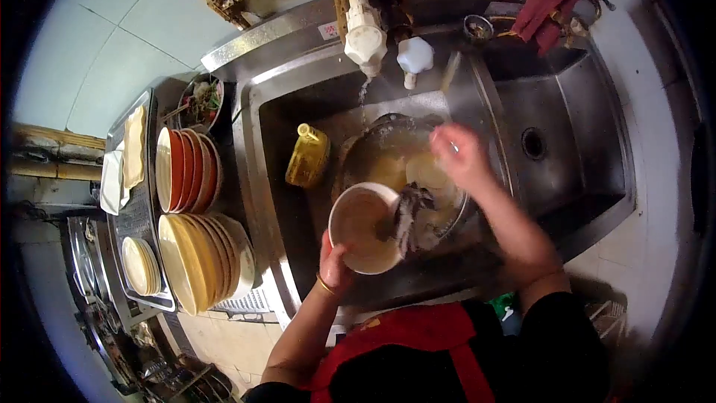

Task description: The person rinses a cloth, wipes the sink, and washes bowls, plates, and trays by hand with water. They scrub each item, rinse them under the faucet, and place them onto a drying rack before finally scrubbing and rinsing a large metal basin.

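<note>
My left hand (334, 263) grips a white bowl (362, 242) by its left rim, thumb over the edge. The bowl is tilted so that its inside faces me. A wet dark grey cloth (407, 218) hangs over its right rim. Up and to the right, my right hand (459, 155) is above a large round basin (344, 158) of cloudy water, its fingers curled together and somewhat blurred. A small bright spot shows at those fingers, but what it is I cannot make out. Pale round dishes (431, 173) lie in the water.
Water runs from a white tap (365, 45) into the basin. A yellow bottle (307, 155) stands in the sink, left of the basin. Stacked red-sided bowls (188, 170) and yellowish plates (195, 263) fill the left counter. A second sink (556, 172) is on the right.
</note>
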Available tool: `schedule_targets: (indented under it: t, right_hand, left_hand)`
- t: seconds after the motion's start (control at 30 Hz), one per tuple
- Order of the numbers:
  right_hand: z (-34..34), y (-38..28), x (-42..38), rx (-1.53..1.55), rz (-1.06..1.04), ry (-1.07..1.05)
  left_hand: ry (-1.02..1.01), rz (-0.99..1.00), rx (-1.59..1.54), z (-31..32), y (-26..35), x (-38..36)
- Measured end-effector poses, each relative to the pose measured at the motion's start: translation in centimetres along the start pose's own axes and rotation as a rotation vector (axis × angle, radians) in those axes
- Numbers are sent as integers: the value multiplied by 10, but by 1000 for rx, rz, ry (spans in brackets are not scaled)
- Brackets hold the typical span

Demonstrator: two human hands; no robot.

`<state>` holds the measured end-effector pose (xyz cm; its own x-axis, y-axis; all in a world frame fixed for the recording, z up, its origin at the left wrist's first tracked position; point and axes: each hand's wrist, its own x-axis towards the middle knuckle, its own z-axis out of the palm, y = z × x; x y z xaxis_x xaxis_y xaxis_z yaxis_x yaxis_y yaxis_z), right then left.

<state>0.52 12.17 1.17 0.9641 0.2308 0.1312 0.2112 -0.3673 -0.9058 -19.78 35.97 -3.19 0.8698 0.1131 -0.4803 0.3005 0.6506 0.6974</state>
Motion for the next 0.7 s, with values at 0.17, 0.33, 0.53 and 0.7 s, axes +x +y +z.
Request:
schedule_targets:
  t: [0.17,0.33,0.53,0.7]
  right_hand:
    - [-39,-82,74,-400,-610,306]
    - [-38,-116,104,-1094,-462,-86]
    - [-30,-107,124,-1006,-674,-86]
    - [-32,-102,134,-974,-734,-132]
  left_hand:
    - [120,134,22,-54,-23,-7]
    - [208,-80,-66,-51,-5,-23]
    - [189,-78,-143,-43,-11,-25]
    - [126,-98,-181,-35,-10,-24]
